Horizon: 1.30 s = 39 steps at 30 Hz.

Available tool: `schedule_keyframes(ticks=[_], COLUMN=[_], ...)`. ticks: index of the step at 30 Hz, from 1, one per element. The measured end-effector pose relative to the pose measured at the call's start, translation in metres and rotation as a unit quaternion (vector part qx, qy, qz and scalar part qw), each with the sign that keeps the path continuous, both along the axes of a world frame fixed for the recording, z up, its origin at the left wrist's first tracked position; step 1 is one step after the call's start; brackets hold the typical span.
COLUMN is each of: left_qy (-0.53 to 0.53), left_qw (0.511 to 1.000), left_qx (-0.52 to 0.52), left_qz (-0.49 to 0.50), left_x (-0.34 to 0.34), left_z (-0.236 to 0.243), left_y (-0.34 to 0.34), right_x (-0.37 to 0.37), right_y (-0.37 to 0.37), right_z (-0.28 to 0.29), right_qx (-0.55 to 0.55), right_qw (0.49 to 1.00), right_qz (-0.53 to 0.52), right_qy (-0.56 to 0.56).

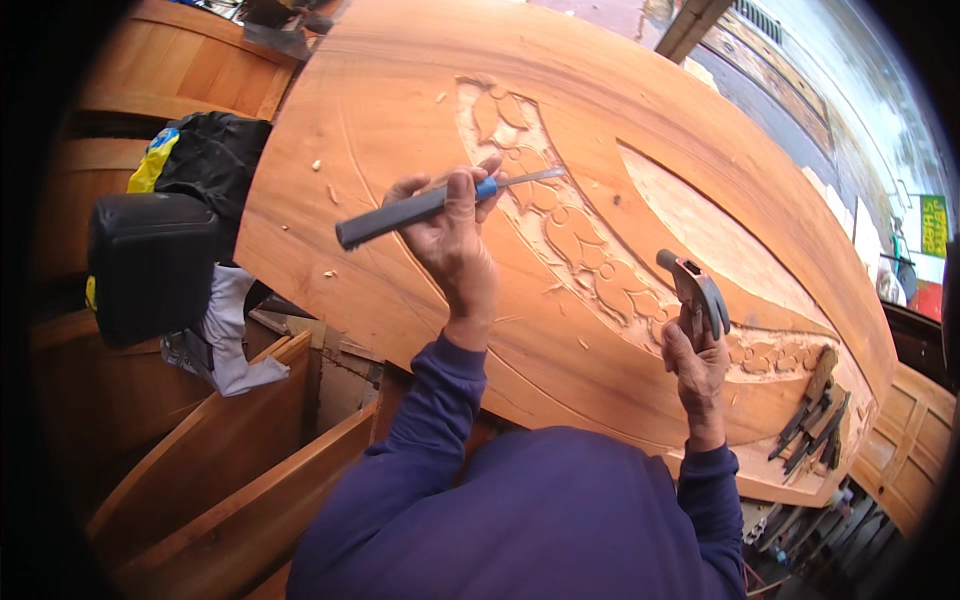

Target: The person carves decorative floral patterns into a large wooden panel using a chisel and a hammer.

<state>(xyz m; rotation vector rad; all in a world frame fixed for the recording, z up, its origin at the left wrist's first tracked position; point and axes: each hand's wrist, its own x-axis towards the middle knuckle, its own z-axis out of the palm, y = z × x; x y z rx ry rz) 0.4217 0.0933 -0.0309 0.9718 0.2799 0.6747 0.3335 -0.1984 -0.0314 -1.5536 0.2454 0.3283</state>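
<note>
My left hand grips a chisel with a long dark handle, a blue collar and a slim metal blade, held tilted over the carved band. My right hand is closed on a claw hammer, its head up, above the lower part of the carving. Beneath both hands lies a large wooden panel with a curved floral relief band, a long recessed field beside it and scattered small chips.
Several carving tools lie on the panel's right end. A black case, dark bag and pale cloth are at the left. Wooden boards stand below. A panelled door is far right; a railing runs behind.
</note>
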Motion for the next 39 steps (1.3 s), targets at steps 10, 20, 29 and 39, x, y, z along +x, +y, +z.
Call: schedule_keyframes(ticks=[10, 20, 29, 39], left_qy=[0.072, 0.09, 0.106, 0.122], left_qw=[0.965, 0.971, 0.974, 0.972], left_qx=[-0.166, -0.129, -0.113, -0.116], left_qz=[-0.188, -0.178, -0.162, -0.161], left_x=[0.011, 0.012, 0.01, 0.008], left_z=[-0.049, -0.052, -0.051, -0.052], left_y=[-0.08, -0.083, -0.083, -0.085], right_x=[0.011, 0.034, 0.029, 0.026], right_y=[0.002, 0.038, 0.03, 0.022], right_z=[0.0, -0.003, -0.009, -0.009], right_qx=[-0.108, -0.381, -0.392, -0.41], right_qw=[0.989, 0.853, 0.841, 0.824], right_qz=[-0.064, 0.053, 0.05, 0.058], right_qy=[-0.075, -0.353, -0.37, -0.388])
